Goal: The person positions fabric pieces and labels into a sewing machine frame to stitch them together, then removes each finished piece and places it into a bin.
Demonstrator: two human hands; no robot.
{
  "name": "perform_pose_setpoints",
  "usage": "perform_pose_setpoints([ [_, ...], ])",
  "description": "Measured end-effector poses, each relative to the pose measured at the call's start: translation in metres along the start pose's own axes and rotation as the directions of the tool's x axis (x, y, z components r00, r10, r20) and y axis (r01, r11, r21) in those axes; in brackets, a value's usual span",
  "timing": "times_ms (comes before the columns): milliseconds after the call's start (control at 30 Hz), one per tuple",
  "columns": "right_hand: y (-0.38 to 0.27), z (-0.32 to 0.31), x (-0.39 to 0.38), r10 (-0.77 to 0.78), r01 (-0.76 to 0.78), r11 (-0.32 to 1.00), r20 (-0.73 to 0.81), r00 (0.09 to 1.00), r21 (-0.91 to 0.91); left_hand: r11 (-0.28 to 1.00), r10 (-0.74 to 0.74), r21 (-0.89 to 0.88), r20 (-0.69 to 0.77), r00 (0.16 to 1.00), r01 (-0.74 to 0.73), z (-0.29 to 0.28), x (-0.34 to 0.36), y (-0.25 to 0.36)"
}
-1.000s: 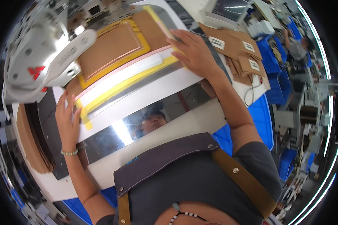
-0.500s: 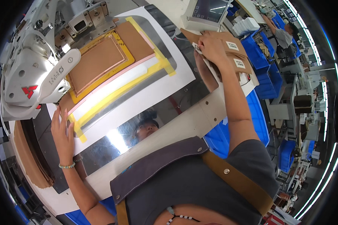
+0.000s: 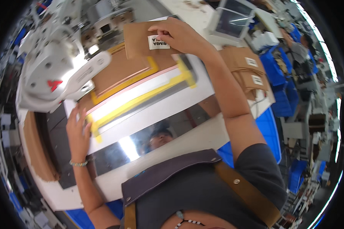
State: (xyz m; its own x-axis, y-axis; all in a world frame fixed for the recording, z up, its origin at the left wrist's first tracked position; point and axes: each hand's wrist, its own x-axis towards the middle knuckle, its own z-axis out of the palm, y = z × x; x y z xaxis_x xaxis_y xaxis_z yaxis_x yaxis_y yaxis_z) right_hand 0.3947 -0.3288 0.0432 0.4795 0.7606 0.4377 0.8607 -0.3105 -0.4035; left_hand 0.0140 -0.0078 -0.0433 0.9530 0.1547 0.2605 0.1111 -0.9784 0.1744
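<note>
My right hand (image 3: 185,36) is closed, thumb against fingers, on a flat brown panel (image 3: 135,40) with a white printed label (image 3: 155,45). That panel is held over the far end of a yellow-edged frame (image 3: 153,65) lying on a larger brown sheet. Whether the panel touches the frame I cannot tell. At the near left end of the taped white sheet (image 3: 172,91), my left hand (image 3: 78,135) lies with its fingers stretched out, close to the brown sheet's corner. Yellow tape (image 3: 141,100) runs along the near side of that brown sheet.
A white machine head (image 3: 51,68) with a lit lamp overhangs the left of the work. Labelled brown panels (image 3: 239,61) lie stacked at the right, near a screen (image 3: 233,19). Long brown sheets (image 3: 36,149) lie at far left. Blue bins (image 3: 273,72) stand beyond the table.
My right hand has gone left from the stacked panels to above the frame, bringing a labelled brown panel along. My left hand stays at the taped sheet's left end. The whole view has shifted slightly.
</note>
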Motion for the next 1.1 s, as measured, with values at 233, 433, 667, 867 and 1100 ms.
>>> perform_pose_setpoints([
  [233, -0.040, 0.123, 0.031, -0.193, 0.200, 0.980, 0.251, 0.949, -0.005, 0.998, 0.016, -0.053, -0.048, 0.999, -0.018, -0.005, 0.012, 0.010],
  [433, -0.050, 0.136, 0.027, -0.243, 0.261, 0.961, 0.182, 0.953, -0.088, 0.997, 0.072, 0.011, 0.033, 0.997, -0.072, -0.001, 0.044, 0.002],
  [667, -0.052, 0.162, 0.034, -0.308, 0.321, 0.926, 0.095, 0.947, -0.197, 0.988, 0.052, -0.153, 0.111, 0.992, -0.035, 0.036, 0.097, -0.022],
  [867, -0.054, 0.162, 0.033, -0.294, 0.312, 0.934, 0.119, 0.948, -0.174, 0.950, 0.049, -0.310, 0.086, 0.995, -0.020, 0.053, 0.112, -0.048],
  [1100, -0.048, 0.175, 0.027, -0.420, 0.398, 0.887, -0.052, 0.906, -0.236, 0.978, 0.112, -0.192, 0.125, 0.986, -0.087, 0.056, 0.123, -0.064],
])
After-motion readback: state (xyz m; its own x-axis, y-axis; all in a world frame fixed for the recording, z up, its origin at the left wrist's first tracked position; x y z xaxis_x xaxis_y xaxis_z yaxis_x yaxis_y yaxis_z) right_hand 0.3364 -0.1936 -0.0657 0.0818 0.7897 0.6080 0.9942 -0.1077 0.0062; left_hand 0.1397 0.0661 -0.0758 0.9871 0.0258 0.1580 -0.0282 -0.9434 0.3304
